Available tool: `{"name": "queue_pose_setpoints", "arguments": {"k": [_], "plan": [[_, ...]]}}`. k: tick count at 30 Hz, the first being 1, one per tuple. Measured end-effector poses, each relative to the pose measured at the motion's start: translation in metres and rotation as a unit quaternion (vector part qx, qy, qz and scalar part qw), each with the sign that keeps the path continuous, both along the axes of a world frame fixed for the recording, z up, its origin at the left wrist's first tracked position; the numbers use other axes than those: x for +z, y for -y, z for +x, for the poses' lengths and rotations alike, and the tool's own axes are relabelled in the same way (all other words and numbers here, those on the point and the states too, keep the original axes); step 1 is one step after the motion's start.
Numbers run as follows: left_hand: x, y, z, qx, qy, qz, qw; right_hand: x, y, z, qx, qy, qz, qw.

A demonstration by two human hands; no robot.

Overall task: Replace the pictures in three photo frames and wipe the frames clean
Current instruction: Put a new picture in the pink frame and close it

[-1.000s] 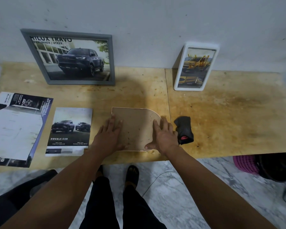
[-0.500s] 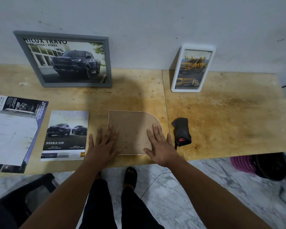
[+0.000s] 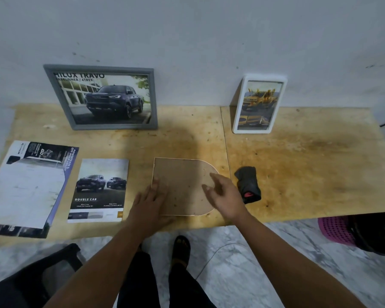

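Fingers [image 3: 155,185] of my left hand [image 3: 150,204] lie flat, released, on the arched frame back's [image 3: 182,185] left edge. Right hand [image 3: 223,193] open over its rounded end, gripping nothing; contact unclear. Black cloth [image 3: 248,184] just right on worktop [image 3: 309,165].

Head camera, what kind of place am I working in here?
Probably a plain workroom or back room, not a tidy home desk: a stained plywood worktop against a scuffed bare wall, over a marble-patterned floor, with truck brochures laid out beside the frames.
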State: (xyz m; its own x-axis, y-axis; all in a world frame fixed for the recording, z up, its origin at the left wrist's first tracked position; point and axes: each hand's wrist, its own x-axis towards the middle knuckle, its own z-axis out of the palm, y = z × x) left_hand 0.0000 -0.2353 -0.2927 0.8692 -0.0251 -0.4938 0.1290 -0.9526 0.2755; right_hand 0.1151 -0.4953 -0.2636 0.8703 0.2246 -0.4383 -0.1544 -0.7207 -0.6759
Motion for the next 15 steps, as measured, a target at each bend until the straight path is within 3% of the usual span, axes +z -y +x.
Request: {"name": "queue_pose_setpoints", "arguments": {"k": [2,5,8,15], "plan": [[-0.007,0.008,-0.007,0.000,0.023,-0.003,1.000,-0.001,0.001,-0.004,-0.070,0.023,0.003,0.997],[-0.022,0.015,-0.011,0.002,0.057,-0.016,0.998,0.002,0.001,-0.014,-0.180,-0.087,0.100,0.975],[-0.026,0.018,-0.013,0.015,0.099,-0.020,0.995,-0.001,0.010,-0.016,-0.242,-0.144,0.138,0.950],[-0.003,0.012,-0.003,-0.034,0.189,-0.016,0.981,0.028,0.024,-0.003,-0.293,-0.137,0.194,0.926]]}}
